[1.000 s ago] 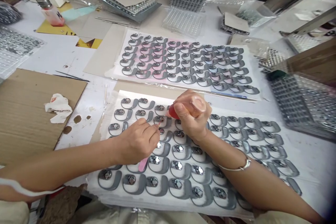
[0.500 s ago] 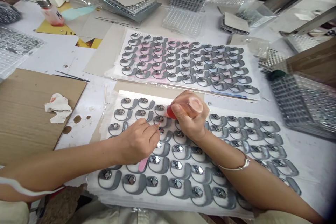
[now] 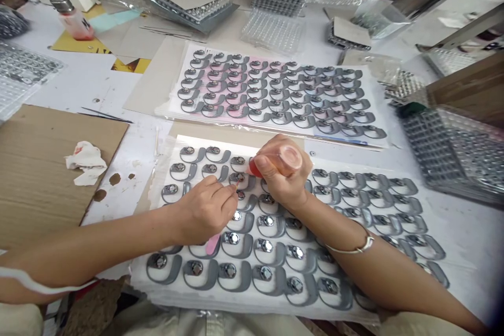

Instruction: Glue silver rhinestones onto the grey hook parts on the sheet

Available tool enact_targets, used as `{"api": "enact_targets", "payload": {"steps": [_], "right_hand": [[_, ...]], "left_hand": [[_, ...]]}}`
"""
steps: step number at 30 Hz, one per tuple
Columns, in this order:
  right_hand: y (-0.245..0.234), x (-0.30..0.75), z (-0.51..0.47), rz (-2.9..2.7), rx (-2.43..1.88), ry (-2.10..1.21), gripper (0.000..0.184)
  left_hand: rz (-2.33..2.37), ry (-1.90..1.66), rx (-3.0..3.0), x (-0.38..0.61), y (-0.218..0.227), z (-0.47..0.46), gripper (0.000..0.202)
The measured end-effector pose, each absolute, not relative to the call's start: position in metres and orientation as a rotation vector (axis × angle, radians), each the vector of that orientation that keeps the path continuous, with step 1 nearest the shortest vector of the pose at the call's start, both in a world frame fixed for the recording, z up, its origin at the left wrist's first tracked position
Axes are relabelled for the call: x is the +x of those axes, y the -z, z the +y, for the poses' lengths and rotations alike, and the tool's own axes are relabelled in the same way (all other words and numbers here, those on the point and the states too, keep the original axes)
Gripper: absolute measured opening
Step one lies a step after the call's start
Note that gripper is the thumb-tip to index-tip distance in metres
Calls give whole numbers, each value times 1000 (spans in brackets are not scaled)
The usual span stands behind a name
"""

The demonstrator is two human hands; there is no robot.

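My left hand (image 3: 208, 208) is closed in a pinch round a slim pink-ended stick (image 3: 212, 244). Its flat pink end shows under the hand, and its fine tip reaches a shiny round metal piece. My right hand (image 3: 284, 173) wraps round a small clear bottle (image 3: 289, 160) of red liquid, tilted with its base up and its red nozzle end pointing left, close to the left fingertips. Both hands hover over a white sheet (image 3: 157, 294) bearing rows of metal pieces (image 3: 265, 273), each in a grey curved band. The hands and forearms hide several of them.
Beyond lies a second sheet (image 3: 173, 105) of similar pieces. On the left are brown cardboard (image 3: 47, 168), a crumpled tissue (image 3: 85, 163) and another red-liquid bottle (image 3: 73, 18). Clear plastic trays (image 3: 273, 30) stand at the back, with packed trays (image 3: 433, 152) on the right.
The whole view has shifted very slightly. Both hands keep nearly the same place and grip, with the stick tip and the bottle nozzle still close together.
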State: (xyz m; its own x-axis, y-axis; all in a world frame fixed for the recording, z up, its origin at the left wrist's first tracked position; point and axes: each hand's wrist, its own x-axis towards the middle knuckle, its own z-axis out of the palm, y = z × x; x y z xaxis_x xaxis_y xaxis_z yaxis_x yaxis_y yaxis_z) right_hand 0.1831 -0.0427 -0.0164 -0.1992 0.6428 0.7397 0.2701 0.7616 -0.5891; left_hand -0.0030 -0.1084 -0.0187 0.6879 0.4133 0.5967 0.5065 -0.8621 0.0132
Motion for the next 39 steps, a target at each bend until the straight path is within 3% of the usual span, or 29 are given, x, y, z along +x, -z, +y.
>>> {"api": "enact_targets", "payload": {"steps": [39], "right_hand": [[12,181,-46,-1755,-708,-431,15]], "left_hand": [[-744,971,-2766,-4,21,-107,14]]}}
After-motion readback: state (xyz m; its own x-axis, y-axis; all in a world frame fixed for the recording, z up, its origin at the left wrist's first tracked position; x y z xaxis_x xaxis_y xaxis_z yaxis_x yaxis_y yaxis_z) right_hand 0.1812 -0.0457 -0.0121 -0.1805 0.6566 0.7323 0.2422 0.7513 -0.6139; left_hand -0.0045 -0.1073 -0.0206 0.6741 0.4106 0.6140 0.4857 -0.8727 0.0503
